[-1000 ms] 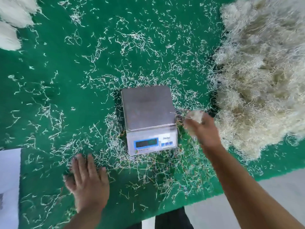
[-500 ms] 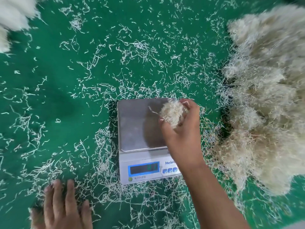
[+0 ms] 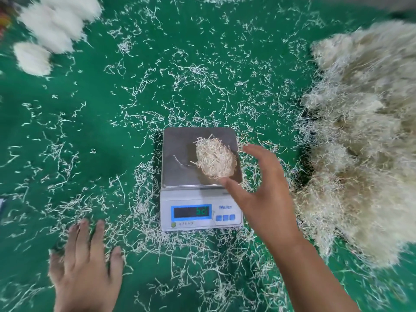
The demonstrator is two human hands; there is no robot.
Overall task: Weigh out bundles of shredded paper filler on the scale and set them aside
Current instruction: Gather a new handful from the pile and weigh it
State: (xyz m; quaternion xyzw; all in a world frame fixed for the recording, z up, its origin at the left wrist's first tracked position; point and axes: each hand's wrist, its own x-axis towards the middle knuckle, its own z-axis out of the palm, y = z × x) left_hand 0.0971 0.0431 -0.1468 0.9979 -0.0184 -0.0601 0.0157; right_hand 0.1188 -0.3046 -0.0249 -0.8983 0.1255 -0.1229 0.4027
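A small white digital scale with a steel pan stands in the middle of the green table. A compact bundle of shredded paper lies on the right half of the pan, and green digits glow on the display. My right hand hovers just right of the bundle, fingers spread and relaxed, holding nothing. My left hand rests flat on the table at the lower left, fingers straight. A big heap of loose shredded paper fills the right side.
Several white weighed bundles lie at the far left corner, one a little apart. Loose paper shreds are scattered all over the green table, thickest around the scale.
My right hand carried a bundle from the heap over the pan, set it down and let go. The display now shows digits. My left hand stayed flat on the table.
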